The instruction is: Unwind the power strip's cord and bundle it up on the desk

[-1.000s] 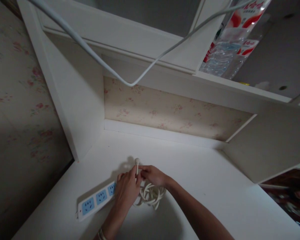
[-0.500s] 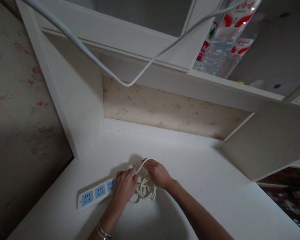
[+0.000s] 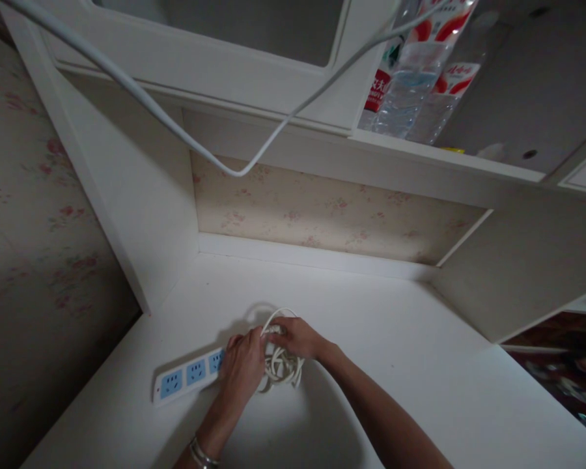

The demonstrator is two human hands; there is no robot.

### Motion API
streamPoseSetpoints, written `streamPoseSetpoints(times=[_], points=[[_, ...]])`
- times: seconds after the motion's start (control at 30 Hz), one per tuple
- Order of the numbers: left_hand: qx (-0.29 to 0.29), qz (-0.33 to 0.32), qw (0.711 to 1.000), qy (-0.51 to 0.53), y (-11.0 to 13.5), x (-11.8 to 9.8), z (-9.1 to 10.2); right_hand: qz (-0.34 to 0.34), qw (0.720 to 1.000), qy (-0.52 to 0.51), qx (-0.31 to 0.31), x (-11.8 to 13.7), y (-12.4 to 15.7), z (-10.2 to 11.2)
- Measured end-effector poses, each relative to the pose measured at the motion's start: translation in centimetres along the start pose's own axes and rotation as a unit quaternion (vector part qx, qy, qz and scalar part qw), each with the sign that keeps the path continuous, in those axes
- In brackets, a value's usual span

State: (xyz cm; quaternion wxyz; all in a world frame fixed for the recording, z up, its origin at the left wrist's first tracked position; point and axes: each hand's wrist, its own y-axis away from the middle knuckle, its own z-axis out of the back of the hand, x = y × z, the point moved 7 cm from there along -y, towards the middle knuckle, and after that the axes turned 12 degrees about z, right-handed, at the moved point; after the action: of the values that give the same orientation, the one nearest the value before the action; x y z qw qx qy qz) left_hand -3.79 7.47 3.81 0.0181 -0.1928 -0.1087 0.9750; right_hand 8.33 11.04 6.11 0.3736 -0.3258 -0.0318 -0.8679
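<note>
A white power strip with blue sockets lies on the white desktop. My left hand is closed over its right end, hiding the sockets there. Just to the right, my right hand pinches the white power cord, which arches up between both hands in a small loop. Below the fingers a tangled bundle of the same cord rests on the desk. The plug is not clearly visible.
A white cable hangs across the view in front of the cabinet. Plastic bottles stand on an upper shelf at the right. A white side panel borders the desk on the left.
My right hand has moved slightly down and left, closer to my left hand, drawing the cord into a tighter loop. The left hand stays on the power strip. The view has shifted slightly.
</note>
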Motion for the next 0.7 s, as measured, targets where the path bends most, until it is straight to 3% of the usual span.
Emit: streamPoseSetpoints(times=[0.17, 0.3, 0.43, 0.6, 0.7], points=[[0.021, -0.009, 1.0, 0.01, 0.0, -0.4, -0.1, -0.008, 1.0, 0.011, -0.024, 1.2, 0.2, 1.5], [0.018, -0.034, 0.999, 0.0, 0.0, -0.9, 0.3, -0.115, 0.989, -0.026, -0.094, -1.2, 1.9, 3.9], [0.014, -0.039, 0.999, -0.02, -0.2, -0.5, 0.1, -0.247, 0.941, -0.148, -0.175, -5.9, 6.3, 7.1], [0.009, -0.039, 0.999, -0.026, -0.4, -0.2, -0.3, -0.284, 0.881, -0.217, -0.309, -10.3, 14.0, 12.1], [0.015, -0.051, 0.998, -0.024, -0.4, -0.7, -0.5, -0.318, 0.864, -0.224, -0.32, -11.4, 17.5, 12.7]])
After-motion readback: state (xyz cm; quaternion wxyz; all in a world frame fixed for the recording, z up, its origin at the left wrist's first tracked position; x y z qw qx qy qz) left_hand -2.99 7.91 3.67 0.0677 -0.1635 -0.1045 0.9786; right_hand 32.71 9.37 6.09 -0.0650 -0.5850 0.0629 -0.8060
